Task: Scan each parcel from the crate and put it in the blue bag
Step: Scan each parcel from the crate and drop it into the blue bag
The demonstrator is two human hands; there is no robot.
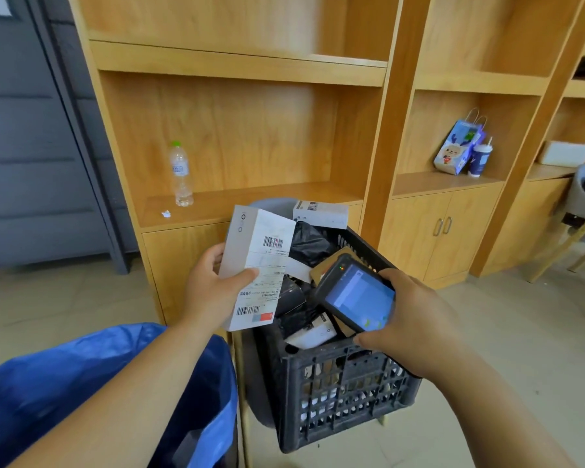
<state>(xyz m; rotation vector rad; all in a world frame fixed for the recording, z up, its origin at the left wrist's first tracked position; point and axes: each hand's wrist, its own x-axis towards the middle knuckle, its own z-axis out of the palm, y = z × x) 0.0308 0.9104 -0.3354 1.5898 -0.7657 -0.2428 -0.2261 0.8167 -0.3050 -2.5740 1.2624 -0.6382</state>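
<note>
The left hand (213, 285) grips a white boxed parcel (255, 268) by its lower edge, thumb pressed across the shipping label, holding it upright over the near corner of the crate with its barcodes facing up. The right hand (416, 319) is wrapped around a handheld scanner (357, 293), its lit screen turned towards the person and its top end angled at the parcel, close to it but not touching. I would say this parcel is in the middle of being scanned, not yet bagged.

Below both hands sits the black slatted crate (345, 396), well filled: a black-wrapped packet, a brown one, another white box at the far rim and more underneath. So plenty is left to do. The blue bag (81, 383) stands open just to the left of the crate, under the left forearm; its inside is dark and I cannot tell how many parcels are in it.

Behind is wooden shelving (237, 62) with a water bottle (180, 175), and further right a small gift bag (455, 152) beside a cup.
</note>
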